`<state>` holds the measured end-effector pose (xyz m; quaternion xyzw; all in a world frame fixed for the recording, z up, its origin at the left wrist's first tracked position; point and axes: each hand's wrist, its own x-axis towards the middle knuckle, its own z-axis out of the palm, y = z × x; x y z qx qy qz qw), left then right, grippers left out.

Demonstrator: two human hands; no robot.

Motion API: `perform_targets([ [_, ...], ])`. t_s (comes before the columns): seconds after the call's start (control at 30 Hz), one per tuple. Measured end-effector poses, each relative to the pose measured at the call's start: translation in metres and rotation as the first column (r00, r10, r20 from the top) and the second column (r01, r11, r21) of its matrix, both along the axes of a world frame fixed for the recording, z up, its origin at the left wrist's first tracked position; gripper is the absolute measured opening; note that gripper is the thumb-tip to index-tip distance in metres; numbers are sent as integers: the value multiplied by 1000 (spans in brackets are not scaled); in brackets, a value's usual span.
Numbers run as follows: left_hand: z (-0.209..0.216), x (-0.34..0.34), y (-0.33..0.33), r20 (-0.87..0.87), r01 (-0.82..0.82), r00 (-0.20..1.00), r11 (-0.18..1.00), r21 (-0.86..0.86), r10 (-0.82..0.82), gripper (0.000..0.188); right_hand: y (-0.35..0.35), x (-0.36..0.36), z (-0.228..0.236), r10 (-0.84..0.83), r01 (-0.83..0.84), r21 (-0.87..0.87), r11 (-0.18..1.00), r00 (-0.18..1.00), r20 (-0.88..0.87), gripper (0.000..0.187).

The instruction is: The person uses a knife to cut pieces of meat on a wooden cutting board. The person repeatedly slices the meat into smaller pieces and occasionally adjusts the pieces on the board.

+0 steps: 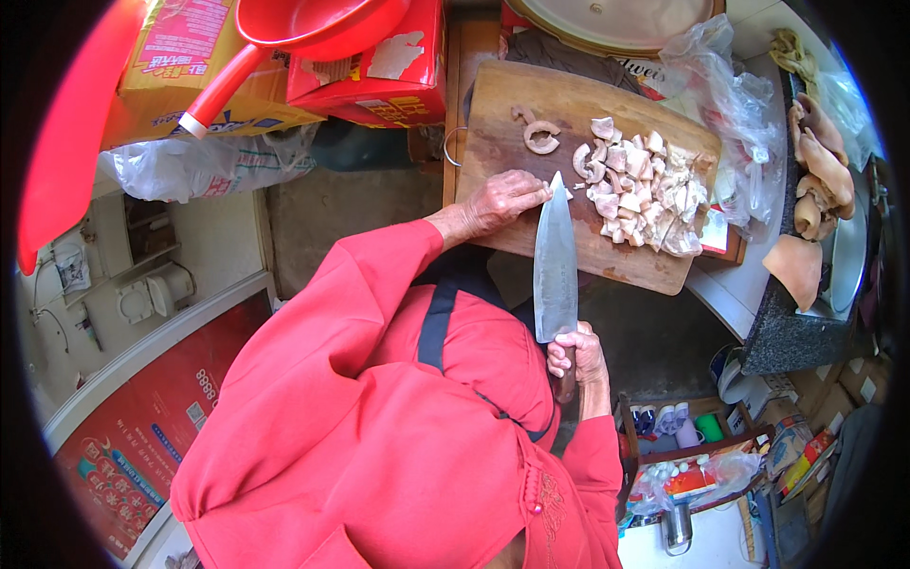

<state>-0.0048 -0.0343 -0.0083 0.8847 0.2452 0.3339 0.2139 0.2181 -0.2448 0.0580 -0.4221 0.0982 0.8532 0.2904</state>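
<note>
My right hand [585, 357] is wrapped round the dark handle of a kitchen knife [555, 270], whose broad blade points away from me over the near edge of a wooden cutting board [654, 277]. Close to the blade's tip, my left hand [502, 201] rests on the board with its fingers pressed together. What those fingers pinch is hidden; a small pale bit shows beside them. To the right of the tip lies a heap of chopped pale meat [637, 190], cut into chunks. A curled, uncut strip of meat [541, 138] sits apart toward the far left of the board.
Larger pale meat pieces [817, 180] lie at the right, beside a light basin [849, 261]. Clear plastic bags [735, 114] crowd the board's right side. At the far left, a red long-handled pan [308, 24] stands on cardboard boxes [213, 81]. A low shelf [697, 450] holds cups.
</note>
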Motion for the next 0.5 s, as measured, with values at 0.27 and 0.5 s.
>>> perform_targets([
  [0.27, 0, 0, 1, 14, -11, 1000, 1000, -6, 12, 27, -8, -6, -10, -130, 102, -139, 985, 969, -212, 13],
  [0.5, -1, 0, 1, 18, -13, 1000, 1000, -7, 13, 29, -10, -10, -13, -182, 119, -216, 969, 935, -304, 14],
])
